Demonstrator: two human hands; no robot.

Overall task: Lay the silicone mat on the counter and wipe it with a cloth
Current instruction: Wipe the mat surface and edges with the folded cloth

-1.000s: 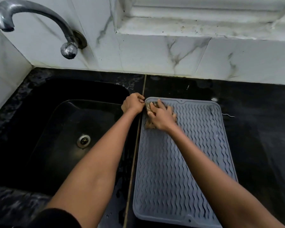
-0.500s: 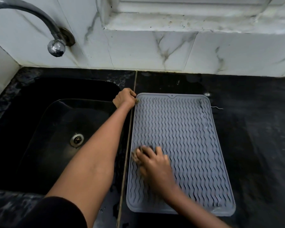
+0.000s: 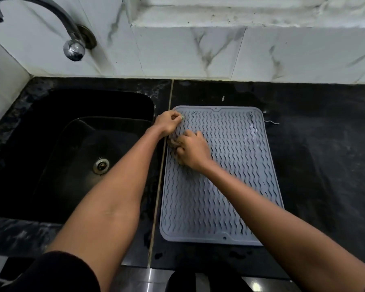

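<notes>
A grey silicone mat [image 3: 226, 175] with wavy ridges lies flat on the black counter [image 3: 325, 154], just right of the sink. My left hand [image 3: 169, 123] pinches the mat's far left corner. My right hand [image 3: 193, 151] grips a brownish cloth [image 3: 173, 144] and presses it on the mat's left side, a little nearer than the left hand. Most of the cloth is hidden under the right hand.
A black sink [image 3: 72, 157] with a metal drain [image 3: 101, 165] lies to the left. A chrome tap [image 3: 72, 45] comes out of the white marble wall [image 3: 198, 53] behind. The counter's front edge runs along the bottom.
My right hand with the cloth went from the far left corner down to the mat's near left part, then back up toward the far end. The left hand stayed at the corner.
</notes>
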